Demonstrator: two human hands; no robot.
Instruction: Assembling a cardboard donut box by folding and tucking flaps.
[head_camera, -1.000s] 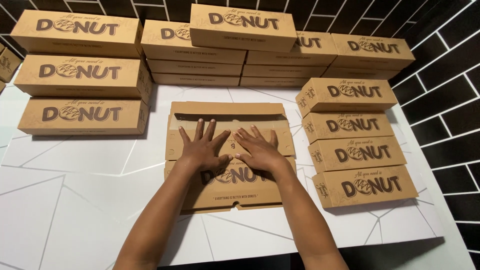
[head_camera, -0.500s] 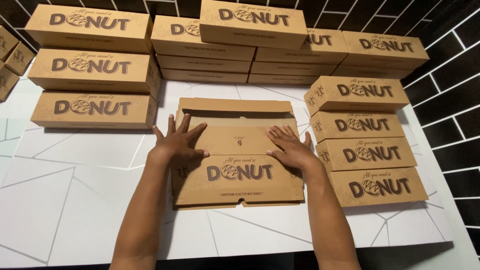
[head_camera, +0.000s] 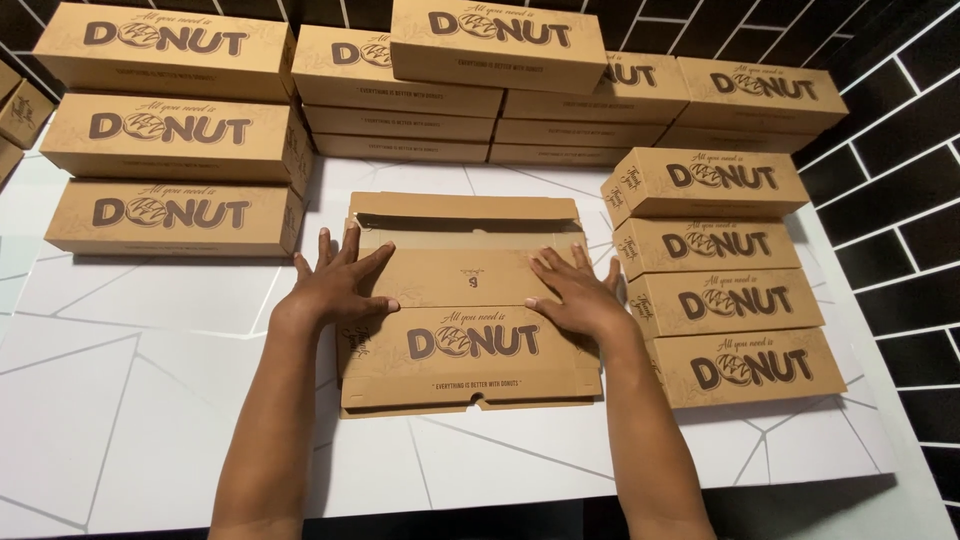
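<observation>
A flat, unfolded brown cardboard box with dark printing lies on the white table in front of me. My left hand rests palm down on the left end of the cardboard, fingers spread. On the right end my right hand presses flat, fingers apart. Neither hand grips anything. The box's far flap stands slightly raised behind the hands.
Folded brown boxes are stacked all around: a stack of three at the left, several along the back, and a stepped stack of several at the right. A dark tiled wall rises behind and to the right.
Both hands have slid apart from the middle of the flat box to its left and right ends. The cardboard has stayed in place.
</observation>
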